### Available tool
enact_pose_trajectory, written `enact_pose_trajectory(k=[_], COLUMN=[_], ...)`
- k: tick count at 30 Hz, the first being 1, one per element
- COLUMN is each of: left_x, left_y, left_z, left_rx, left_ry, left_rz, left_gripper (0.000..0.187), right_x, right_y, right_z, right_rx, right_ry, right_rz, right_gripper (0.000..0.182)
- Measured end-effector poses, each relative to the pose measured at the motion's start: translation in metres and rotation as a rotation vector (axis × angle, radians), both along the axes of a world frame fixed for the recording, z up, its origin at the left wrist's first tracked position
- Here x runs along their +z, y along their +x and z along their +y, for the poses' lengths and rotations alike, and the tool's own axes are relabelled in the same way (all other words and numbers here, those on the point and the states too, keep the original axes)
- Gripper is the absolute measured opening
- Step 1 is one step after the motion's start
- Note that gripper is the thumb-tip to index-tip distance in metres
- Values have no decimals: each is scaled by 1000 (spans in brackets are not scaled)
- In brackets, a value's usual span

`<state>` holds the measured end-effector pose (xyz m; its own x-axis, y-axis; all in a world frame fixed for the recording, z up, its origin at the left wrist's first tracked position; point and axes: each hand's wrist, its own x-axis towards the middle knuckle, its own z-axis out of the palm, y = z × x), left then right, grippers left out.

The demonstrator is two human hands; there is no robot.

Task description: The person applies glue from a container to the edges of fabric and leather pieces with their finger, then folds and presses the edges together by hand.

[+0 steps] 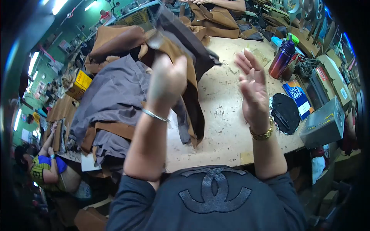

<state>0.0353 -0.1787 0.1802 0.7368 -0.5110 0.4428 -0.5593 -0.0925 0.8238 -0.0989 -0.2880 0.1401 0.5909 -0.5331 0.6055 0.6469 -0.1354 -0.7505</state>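
Blurred by motion, my left hand point(168, 79) is closed round a brown and dark leather piece point(194, 109), which hangs down over the table point(223, 115). My right hand point(252, 88) is raised over the table's right part, palm turned inward, fingers apart and holding nothing. Left of my left hand lies a heap of grey cloth point(115, 90) with brown leather edges showing. Behind it are folded brown leather pieces point(117, 38). The exact grip of my left fingers is smeared.
At the right stand a purple bottle point(282, 57), a blue packet point(297, 98), a black round item point(285, 114) and a metal box point(323, 122). A yellow box point(81, 81) is at the left. Other people work at the far side and the lower left.
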Motion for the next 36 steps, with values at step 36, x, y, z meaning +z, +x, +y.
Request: enact_pose_trajectory(k=[36], left_x=[-16], left_y=[-10], left_z=[-27], left_rx=[-872], left_ry=[-501], left_rz=[1044], left_gripper=[49], right_x=[118], right_y=[176], right_z=[-56], right_rx=[-547], right_ry=[-685], right_rz=[334], right_gripper=[68])
